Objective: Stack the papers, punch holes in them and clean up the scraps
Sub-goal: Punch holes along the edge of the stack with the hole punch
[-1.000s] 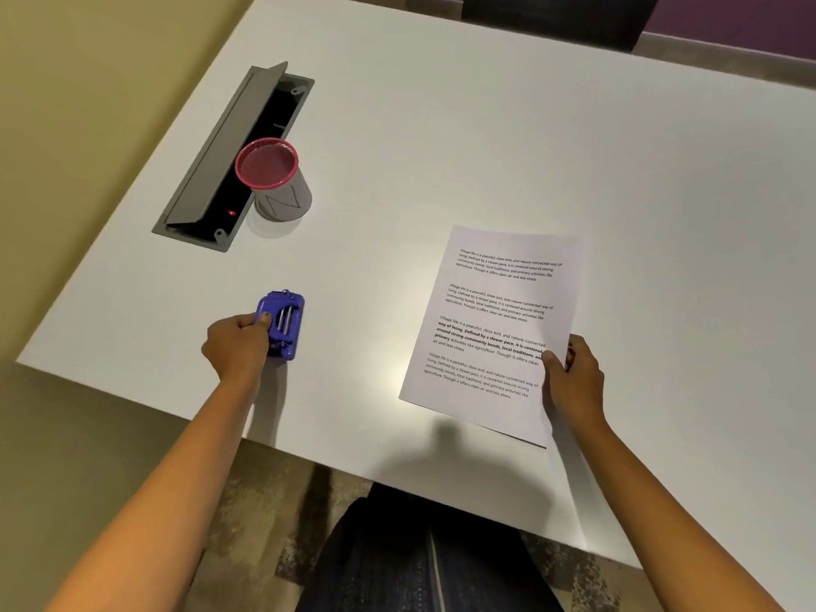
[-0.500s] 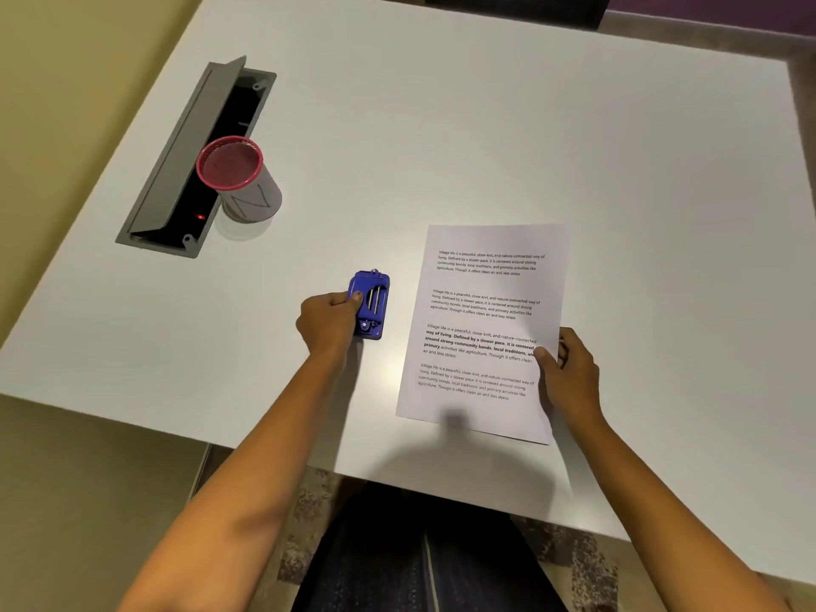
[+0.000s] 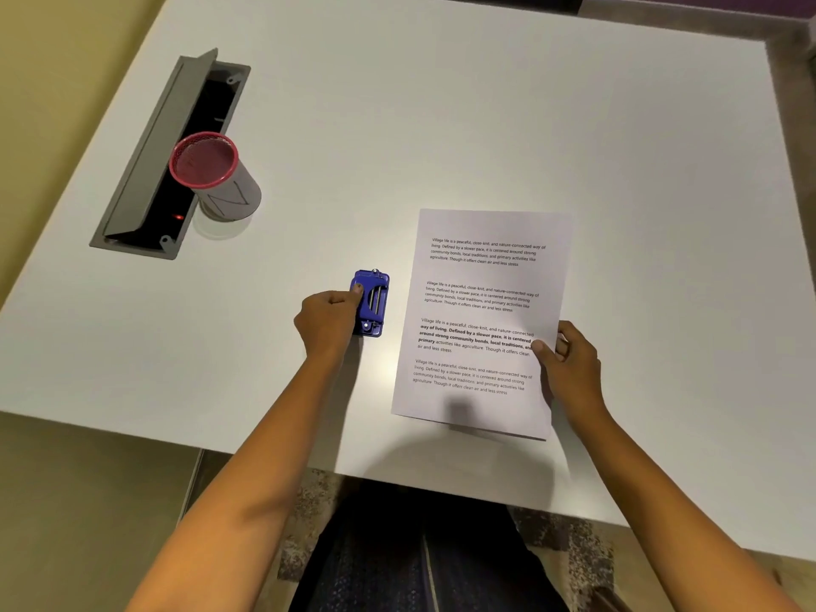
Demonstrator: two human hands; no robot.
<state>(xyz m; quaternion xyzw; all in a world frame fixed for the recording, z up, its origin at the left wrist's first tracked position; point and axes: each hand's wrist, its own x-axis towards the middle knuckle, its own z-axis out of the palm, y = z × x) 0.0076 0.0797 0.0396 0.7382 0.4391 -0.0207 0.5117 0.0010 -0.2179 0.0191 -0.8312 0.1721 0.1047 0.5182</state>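
A stack of white printed papers [image 3: 481, 311] lies on the white table [image 3: 441, 125] in front of me. My right hand [image 3: 569, 366] grips the stack's right edge, thumb on top. A small blue hole punch [image 3: 373, 302] stands on the table just left of the papers, a narrow gap between them. My left hand [image 3: 329, 322] holds the punch from its left side, thumb on its top. No paper scraps are visible.
A red mesh cup [image 3: 214, 178] with a grey sleeve stands at the left. Behind it an open grey cable hatch [image 3: 145, 170] is set into the table, lid raised. The table's near edge runs just below my forearms.
My left hand has moved the blue punch rightward across the table, from well left of the papers to right beside their left edge. My right hand keeps its hold on the stack.
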